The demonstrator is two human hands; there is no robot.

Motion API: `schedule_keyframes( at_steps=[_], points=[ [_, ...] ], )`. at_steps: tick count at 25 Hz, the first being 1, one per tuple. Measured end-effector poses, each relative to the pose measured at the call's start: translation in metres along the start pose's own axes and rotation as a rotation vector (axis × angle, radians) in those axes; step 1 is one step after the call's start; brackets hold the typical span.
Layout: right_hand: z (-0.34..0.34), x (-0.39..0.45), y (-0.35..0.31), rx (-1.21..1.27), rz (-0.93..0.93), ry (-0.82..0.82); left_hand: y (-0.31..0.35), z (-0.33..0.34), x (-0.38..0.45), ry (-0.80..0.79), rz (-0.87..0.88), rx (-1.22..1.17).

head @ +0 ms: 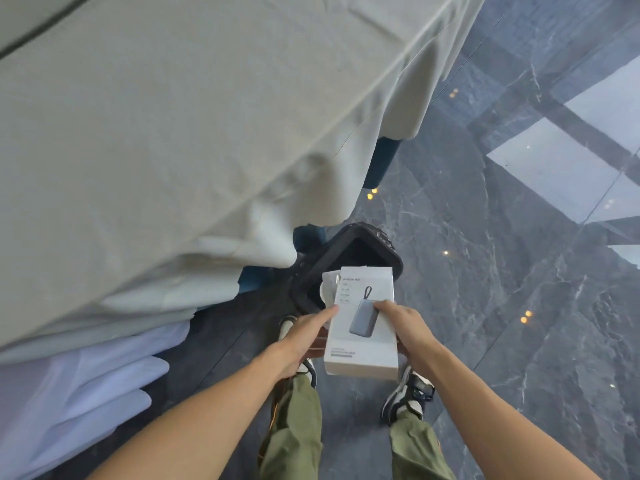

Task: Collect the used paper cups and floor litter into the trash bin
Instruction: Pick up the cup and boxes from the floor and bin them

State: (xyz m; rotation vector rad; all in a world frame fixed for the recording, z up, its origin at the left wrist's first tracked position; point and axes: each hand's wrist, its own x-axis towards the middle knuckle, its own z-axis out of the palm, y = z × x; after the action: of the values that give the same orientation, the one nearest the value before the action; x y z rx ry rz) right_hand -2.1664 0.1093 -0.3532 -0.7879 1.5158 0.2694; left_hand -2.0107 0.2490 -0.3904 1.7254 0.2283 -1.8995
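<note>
Left hand and right hand both closed on white box, held just above bin. Drop pending; remaining litter not visible.

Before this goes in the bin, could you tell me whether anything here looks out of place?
Yes: the white box held by the left hand and right hand over the black trash bin looks like clean, undamaged power bank packaging, not a paper cup or floor litter. Whether it is empty cannot be told.
</note>
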Motion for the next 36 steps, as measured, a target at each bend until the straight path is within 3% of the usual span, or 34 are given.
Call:
schedule_keyframes(
  at_steps=[7,15,28,36],
  points=[
    [0.002,0.007,-0.018,-0.054,0.038,0.051,0.0,0.009,0.015,0.076,0.007,-0.071],
    [0.001,-0.003,-0.033,-0.145,-0.107,0.05,-0.004,0.036,0.016,0.06,0.011,-0.245],
    [0.007,-0.004,-0.003,-0.101,-0.056,0.043,-0.015,0.027,0.002,0.255,-0.01,-0.165],
    [0.017,0.006,-0.01,-0.129,-0.097,0.076,-0.012,0.032,0.011,0.219,-0.105,-0.234]
  ],
)
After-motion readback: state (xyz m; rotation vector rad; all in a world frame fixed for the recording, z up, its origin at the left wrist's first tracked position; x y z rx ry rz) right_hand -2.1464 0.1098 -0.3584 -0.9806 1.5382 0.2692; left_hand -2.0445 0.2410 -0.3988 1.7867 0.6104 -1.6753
